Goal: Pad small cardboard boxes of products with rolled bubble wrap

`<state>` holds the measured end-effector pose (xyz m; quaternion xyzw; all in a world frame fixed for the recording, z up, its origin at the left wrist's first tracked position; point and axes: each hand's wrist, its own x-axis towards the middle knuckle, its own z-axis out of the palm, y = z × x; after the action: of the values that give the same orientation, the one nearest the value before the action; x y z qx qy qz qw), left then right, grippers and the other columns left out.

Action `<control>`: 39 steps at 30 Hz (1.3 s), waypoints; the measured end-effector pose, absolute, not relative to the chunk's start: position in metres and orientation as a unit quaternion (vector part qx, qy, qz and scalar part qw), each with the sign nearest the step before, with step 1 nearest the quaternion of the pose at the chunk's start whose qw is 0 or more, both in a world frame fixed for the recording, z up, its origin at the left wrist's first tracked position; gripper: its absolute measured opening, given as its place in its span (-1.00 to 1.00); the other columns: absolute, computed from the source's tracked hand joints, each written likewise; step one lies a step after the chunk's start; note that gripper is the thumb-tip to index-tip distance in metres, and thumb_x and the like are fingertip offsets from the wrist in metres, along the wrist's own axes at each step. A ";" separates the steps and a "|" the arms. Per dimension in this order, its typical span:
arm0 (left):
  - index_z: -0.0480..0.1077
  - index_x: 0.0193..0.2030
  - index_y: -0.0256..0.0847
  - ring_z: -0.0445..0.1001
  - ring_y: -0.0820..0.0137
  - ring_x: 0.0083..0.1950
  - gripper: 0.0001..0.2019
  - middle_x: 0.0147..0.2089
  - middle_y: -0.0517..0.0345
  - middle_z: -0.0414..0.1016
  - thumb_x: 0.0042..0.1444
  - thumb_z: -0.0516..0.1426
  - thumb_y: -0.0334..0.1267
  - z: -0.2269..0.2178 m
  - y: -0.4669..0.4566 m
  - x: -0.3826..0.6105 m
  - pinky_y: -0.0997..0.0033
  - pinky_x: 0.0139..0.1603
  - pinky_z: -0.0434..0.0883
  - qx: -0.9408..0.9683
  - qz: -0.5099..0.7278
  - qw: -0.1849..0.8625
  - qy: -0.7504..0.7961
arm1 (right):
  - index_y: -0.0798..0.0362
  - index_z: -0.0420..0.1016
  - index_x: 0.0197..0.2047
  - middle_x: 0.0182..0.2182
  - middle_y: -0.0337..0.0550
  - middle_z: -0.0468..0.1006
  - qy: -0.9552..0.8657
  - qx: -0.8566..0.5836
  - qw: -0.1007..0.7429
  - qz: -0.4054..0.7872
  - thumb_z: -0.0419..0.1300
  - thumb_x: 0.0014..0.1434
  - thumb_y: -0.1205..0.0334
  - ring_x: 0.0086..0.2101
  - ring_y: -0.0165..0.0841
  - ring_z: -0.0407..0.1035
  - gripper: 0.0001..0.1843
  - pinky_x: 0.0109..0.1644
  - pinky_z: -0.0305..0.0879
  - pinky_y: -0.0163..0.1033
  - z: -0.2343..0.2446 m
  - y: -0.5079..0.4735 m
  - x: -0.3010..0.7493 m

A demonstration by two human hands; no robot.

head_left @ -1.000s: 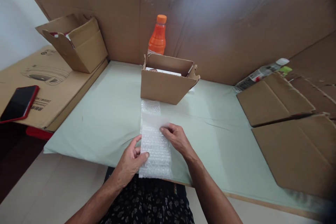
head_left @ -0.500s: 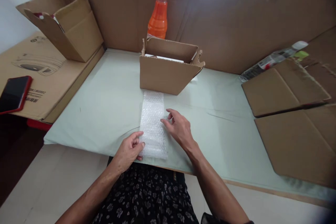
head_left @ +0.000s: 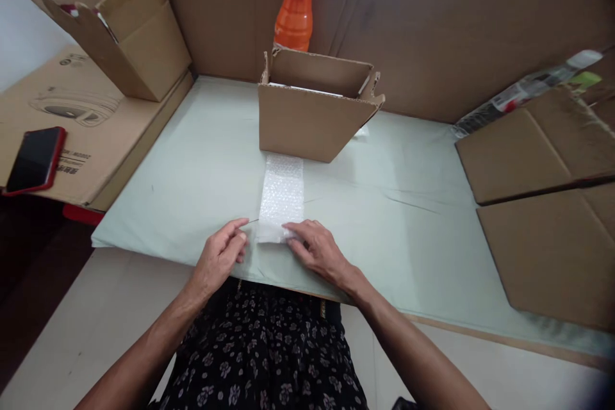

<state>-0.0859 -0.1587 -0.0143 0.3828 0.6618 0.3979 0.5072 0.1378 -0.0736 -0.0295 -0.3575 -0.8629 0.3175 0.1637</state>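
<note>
A strip of bubble wrap [head_left: 281, 195] lies on the pale green tablecloth, its far end reaching the foot of an open cardboard box [head_left: 305, 125]. At the strip's near right corner, my right hand [head_left: 319, 250] has its index finger on top and its thumb at the edge, closed on the wrap. Just left of the strip, my left hand [head_left: 221, 253] hovers close to the cloth with loosely bent fingers apart and nothing in them. Whatever lies inside the near end of the wrap is hidden.
Behind the box stands an orange drink bottle [head_left: 295, 13]. On the left, a phone [head_left: 36, 159] and another open box [head_left: 139, 45] rest on a large flat carton [head_left: 96, 134]. Cardboard boxes [head_left: 552, 256] and a clear bottle [head_left: 523, 93] occupy the right side.
The near end of the bubble wrap has moved away from the table edge, so the strip looks shorter. My right hand has come down onto it; my left hand has drawn off leftward.
</note>
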 end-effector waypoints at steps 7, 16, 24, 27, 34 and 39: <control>0.08 0.43 -0.26 0.43 0.22 0.04 -0.25 0.12 -0.11 0.45 0.07 0.14 -0.25 -0.025 -0.136 -0.065 0.22 0.01 0.39 0.544 0.350 0.384 0.659 | 0.10 0.43 0.11 -0.53 -0.37 0.35 -0.720 -0.387 0.165 0.551 0.16 0.22 0.14 -0.49 -0.44 0.22 -0.59 -0.37 0.18 -0.30 -0.021 -0.038 0.137; 0.06 0.44 -0.27 0.40 0.32 -0.33 -0.31 -0.36 0.22 0.41 0.15 0.08 -0.28 -0.027 -0.106 -0.059 0.32 -0.21 0.35 0.575 0.222 0.335 0.712 | -0.03 0.49 0.05 -0.11 -0.06 0.62 -0.862 -0.352 0.315 0.182 0.13 0.31 0.34 -0.14 -0.23 0.47 -0.73 -0.08 0.38 -0.08 -0.003 -0.098 0.152; 0.24 0.30 -0.19 0.35 0.13 0.26 -0.51 0.22 -0.14 0.40 0.23 0.15 -0.28 -0.029 -0.137 -0.062 0.05 0.24 0.35 0.679 0.377 0.107 0.621 | 0.10 0.54 0.01 -0.09 0.02 0.65 -0.927 -0.297 0.205 0.102 0.03 0.35 0.42 -0.11 -0.17 0.46 -0.71 -0.05 0.28 -0.02 -0.033 -0.075 0.133; 0.26 0.28 -0.14 0.37 0.17 0.24 -0.55 0.17 -0.06 0.47 0.25 0.13 -0.35 -0.025 -0.159 -0.064 0.07 0.24 0.35 0.725 0.360 0.119 0.575 | 0.06 0.53 0.02 -0.20 -0.07 0.66 -0.917 -0.289 0.184 0.206 0.01 0.39 0.36 -0.22 -0.26 0.48 -0.71 -0.09 0.30 -0.08 -0.018 -0.080 0.137; 0.24 0.30 -0.20 0.54 0.22 -0.06 -0.49 0.00 -0.01 0.58 0.19 0.14 -0.36 -0.034 -0.136 -0.060 0.13 0.01 0.48 0.686 0.290 0.236 0.624 | 0.00 0.49 0.08 0.01 0.00 0.57 -0.886 -0.385 0.197 0.169 0.07 0.34 0.32 -0.04 -0.16 0.43 -0.69 -0.01 0.34 -0.02 -0.013 -0.095 0.148; 0.33 0.21 -0.21 0.43 0.12 0.10 -0.58 0.05 -0.07 0.50 0.21 0.14 -0.32 -0.034 -0.128 -0.061 0.02 0.12 0.41 0.712 0.310 0.146 0.613 | 0.06 0.47 0.11 0.04 0.09 0.55 -0.926 -0.329 0.152 0.108 0.18 0.28 0.28 -0.01 -0.07 0.39 -0.68 -0.01 0.31 0.04 -0.021 -0.103 0.149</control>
<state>-0.0606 -0.1278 -0.0338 0.7118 0.6134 0.3098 0.1456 0.1490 -0.1026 -0.0213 -0.3285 -0.9259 0.1076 0.1520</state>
